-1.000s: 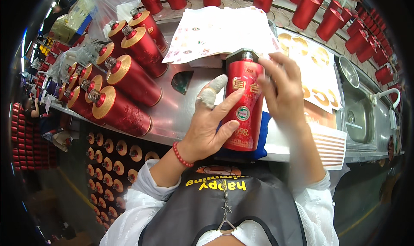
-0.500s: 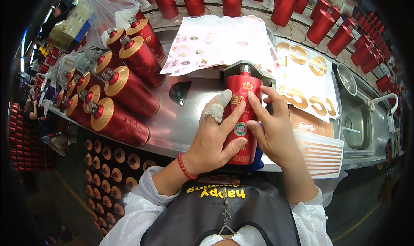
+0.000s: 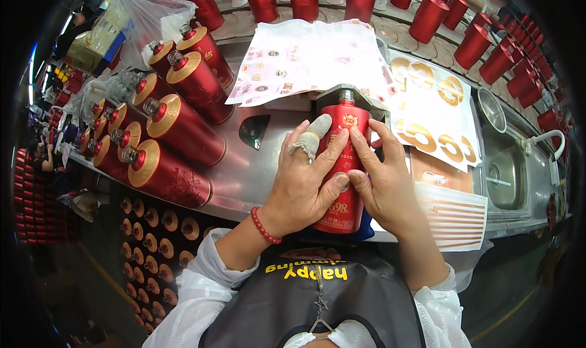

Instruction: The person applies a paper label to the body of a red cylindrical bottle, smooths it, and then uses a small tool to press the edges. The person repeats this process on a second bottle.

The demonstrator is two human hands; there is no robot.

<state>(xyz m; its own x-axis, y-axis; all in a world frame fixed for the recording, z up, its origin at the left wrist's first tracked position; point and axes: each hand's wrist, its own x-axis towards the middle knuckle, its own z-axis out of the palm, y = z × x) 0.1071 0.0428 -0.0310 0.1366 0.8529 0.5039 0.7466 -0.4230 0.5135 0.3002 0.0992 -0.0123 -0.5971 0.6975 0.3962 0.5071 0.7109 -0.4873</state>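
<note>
A red bottle [image 3: 345, 217] with a clear glass neck and gold print lies tilted in front of me, its neck end in a dark grey angular holder [image 3: 369, 102]. My left hand [image 3: 308, 180] lies along its left side, thumb and index finger pressed on its front. One finger of that hand wears a grey fabric finger cover [image 3: 310, 137]. From the other side my right hand [image 3: 387, 180] wraps the bottle, index fingertip and thumb tip close to those of the left. Part of the printed front is hidden under the fingers. Blue material [image 3: 366, 227] shows beneath the bottle.
Several red bottles [image 3: 189, 137] with gold shoulders stand on the steel counter [image 3: 241, 186] at left. Printed sticker sheets [image 3: 317, 52] lie beyond the holder, gold ring stickers [image 3: 433, 141] to the right. A sink [image 3: 506, 177] is far right. Red bottles line a curved conveyor [image 3: 390, 30] behind.
My left thumb has slid up the bottle, uncovering print near its base, while the left index finger covers more above. Bottles on the conveyor have shifted right.
</note>
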